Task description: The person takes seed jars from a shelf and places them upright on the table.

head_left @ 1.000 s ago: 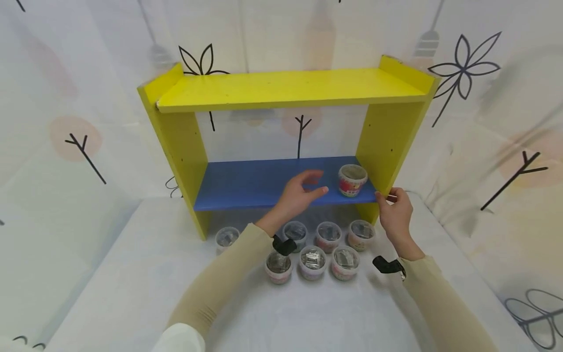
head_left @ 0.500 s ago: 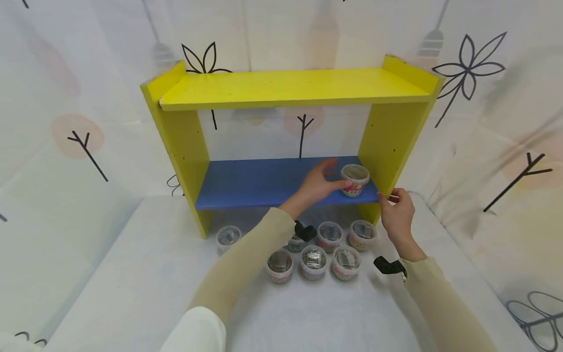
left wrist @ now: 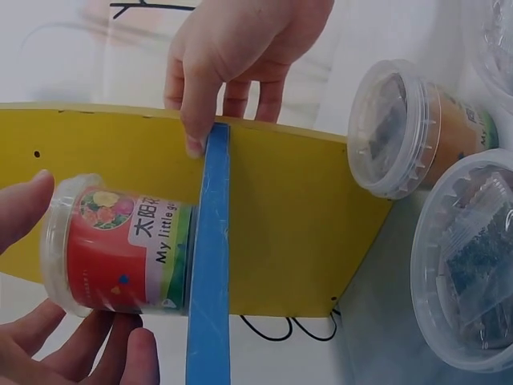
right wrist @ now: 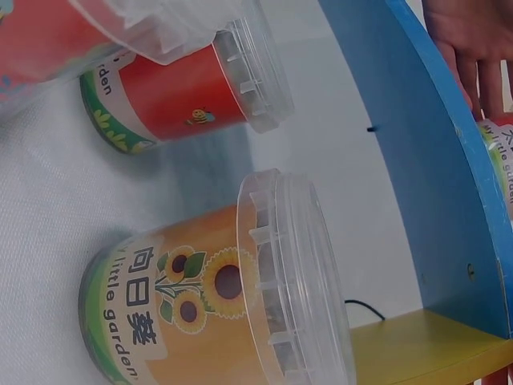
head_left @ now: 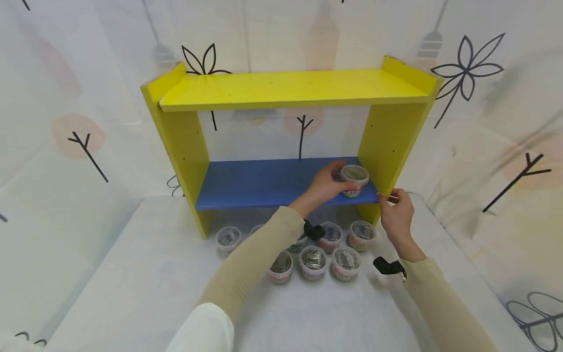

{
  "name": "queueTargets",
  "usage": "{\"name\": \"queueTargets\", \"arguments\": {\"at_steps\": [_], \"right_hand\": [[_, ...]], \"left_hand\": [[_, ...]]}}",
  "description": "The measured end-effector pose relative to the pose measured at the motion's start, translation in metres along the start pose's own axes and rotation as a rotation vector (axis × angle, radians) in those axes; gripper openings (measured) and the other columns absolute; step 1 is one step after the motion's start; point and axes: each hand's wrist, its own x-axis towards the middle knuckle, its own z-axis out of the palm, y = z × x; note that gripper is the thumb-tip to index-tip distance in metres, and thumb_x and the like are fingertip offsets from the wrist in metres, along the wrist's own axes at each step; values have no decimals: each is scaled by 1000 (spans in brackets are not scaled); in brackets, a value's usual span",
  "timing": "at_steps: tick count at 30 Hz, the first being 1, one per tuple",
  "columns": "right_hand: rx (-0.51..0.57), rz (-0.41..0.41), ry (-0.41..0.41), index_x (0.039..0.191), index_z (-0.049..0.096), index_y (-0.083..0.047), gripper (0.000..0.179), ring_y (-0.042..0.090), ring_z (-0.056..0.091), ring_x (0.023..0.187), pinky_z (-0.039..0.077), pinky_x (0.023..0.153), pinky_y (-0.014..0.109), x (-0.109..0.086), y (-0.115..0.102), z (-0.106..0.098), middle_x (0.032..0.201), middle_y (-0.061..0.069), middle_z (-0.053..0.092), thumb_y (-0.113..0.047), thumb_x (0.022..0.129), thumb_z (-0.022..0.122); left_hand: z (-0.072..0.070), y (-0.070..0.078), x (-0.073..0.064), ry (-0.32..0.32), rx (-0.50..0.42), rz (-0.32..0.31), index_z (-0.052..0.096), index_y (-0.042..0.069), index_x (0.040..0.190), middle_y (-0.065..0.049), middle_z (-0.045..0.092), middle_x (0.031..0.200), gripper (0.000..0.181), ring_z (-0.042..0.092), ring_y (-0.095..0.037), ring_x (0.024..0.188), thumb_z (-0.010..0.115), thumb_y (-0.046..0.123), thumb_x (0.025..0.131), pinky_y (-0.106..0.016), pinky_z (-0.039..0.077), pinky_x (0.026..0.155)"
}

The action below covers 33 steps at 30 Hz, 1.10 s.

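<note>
On the blue shelf board (head_left: 255, 183), near its right end, stands a lidded plastic tub (head_left: 354, 174) with a red flower label reading "My little garden" (left wrist: 108, 257). My left hand (head_left: 323, 187) holds this tub, thumb at the front and fingers curled round the far side. It rests upright on the board. My right hand (head_left: 397, 215) grips the front edge of the shelf's yellow right side panel (left wrist: 280, 224), thumb on the end of the blue board and fingers behind the panel. In the right wrist view, part of the left hand (right wrist: 473, 40) shows above the board.
Several lidded tubs stand on the white table (head_left: 154, 293) below and before the shelf, among them a sunflower-labelled tub (right wrist: 200, 297). A single tub (head_left: 228, 238) stands at the left. The yellow top board (head_left: 286, 88) spans above the hands. Patterned cloth hangs behind.
My left hand has moved right along the blue board and come round the red-labelled tub, which has stayed in place. The right hand has kept its grip on the shelf's side.
</note>
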Motion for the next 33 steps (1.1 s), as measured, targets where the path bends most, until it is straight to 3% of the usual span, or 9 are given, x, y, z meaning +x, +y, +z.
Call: {"name": "queueTargets", "arguments": {"at_steps": [12, 24, 33], "right_hand": [[3, -8, 3, 121, 55, 4, 39, 30, 55, 114, 47, 77, 20, 0, -2, 1, 123, 18, 55, -29, 100, 59], [-1, 4, -3, 122, 54, 4, 41, 30, 54, 115, 49, 81, 25, -1, -3, -1, 125, 17, 55, -31, 101, 58], [1, -8, 6, 121, 55, 4, 40, 30, 55, 114, 46, 77, 20, -1, 0, 0, 123, 17, 55, -30, 100, 59]], "left_hand": [[8, 2, 3, 31, 46, -30, 47, 15, 148, -2, 58, 135, 72, 57, -17, 114, 80, 33, 86, -29, 52, 91], [10, 2, 0, 84, -68, -94, 52, 19, 144, 2, 59, 134, 70, 60, -15, 112, 82, 35, 83, -31, 53, 92], [-2, 4, -8, 81, -121, -83, 54, 19, 140, 1, 59, 133, 64, 60, -16, 112, 81, 35, 84, -34, 53, 90]]}}
